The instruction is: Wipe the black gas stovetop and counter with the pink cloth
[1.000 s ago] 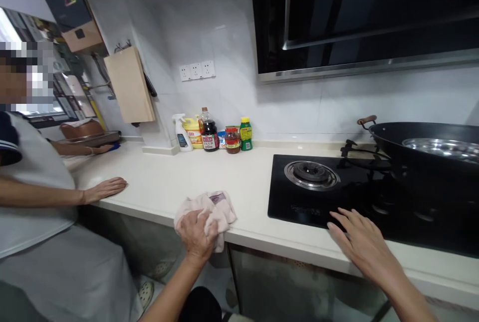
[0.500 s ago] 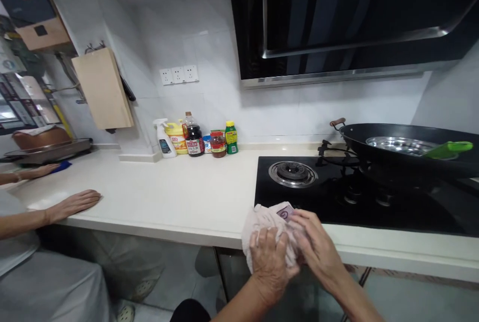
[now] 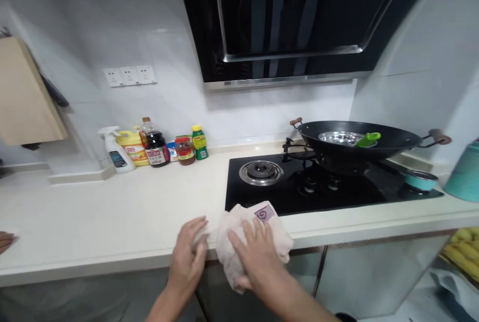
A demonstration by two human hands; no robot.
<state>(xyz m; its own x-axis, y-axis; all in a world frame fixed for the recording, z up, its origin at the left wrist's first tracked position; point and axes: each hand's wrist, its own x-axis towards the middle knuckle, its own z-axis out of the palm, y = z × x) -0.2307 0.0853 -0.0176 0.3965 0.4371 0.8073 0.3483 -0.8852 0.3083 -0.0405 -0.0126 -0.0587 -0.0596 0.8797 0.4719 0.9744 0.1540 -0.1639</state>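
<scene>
A pale pink cloth with a purple patch lies bunched at the counter's front edge, by the front left corner of the black gas hob. My right hand is on top of it, fingers spread over the folds and the thumb low at its near side. Left of the cloth, my left hand is held at the counter edge, holding nothing, its fingers curved and apart from the thumb. Part of the cloth hangs down over the edge.
A black wok with a metal strainer sits on the hob's right burner. Along the wall stand a spray bottle, a dark sauce bottle and several other containers. Another person's fingertips show at the far left. A range hood overhangs.
My left hand has let go of the cloth and moved left of it. My right hand has come down onto the cloth. The view has turned right, leaving little of the other person visible.
</scene>
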